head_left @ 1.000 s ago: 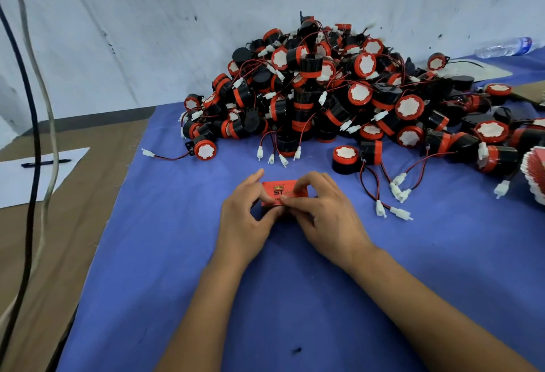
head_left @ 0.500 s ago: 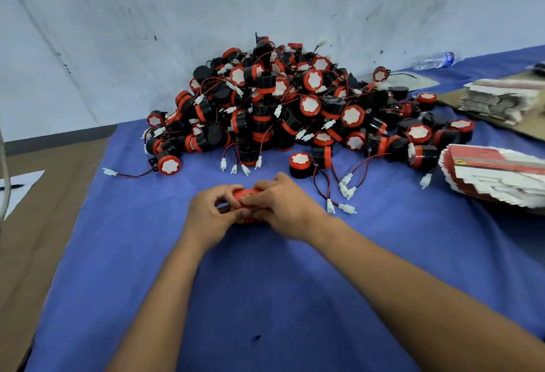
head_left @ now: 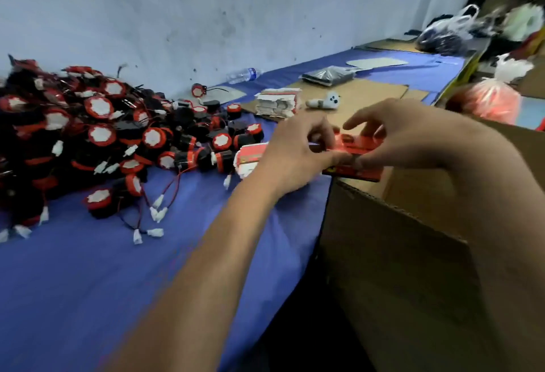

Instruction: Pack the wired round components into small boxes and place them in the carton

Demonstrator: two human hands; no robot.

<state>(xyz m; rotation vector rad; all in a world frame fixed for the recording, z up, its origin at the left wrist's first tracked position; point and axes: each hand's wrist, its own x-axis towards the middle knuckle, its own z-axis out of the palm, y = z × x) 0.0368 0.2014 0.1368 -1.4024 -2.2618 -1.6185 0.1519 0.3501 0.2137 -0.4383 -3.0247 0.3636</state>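
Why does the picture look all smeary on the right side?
Head view: motion blur smears the plastic bags at far right and softens both hands, left hand and right hand, on the red small box; the wide lens bends the carton edge; soft, even light, no glare.

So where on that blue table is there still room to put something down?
The near blue cloth is bare, between the pile of round parts and the carton. Farther back, cardboard beyond the stack of flat boxes has room. The pile side is crowded.
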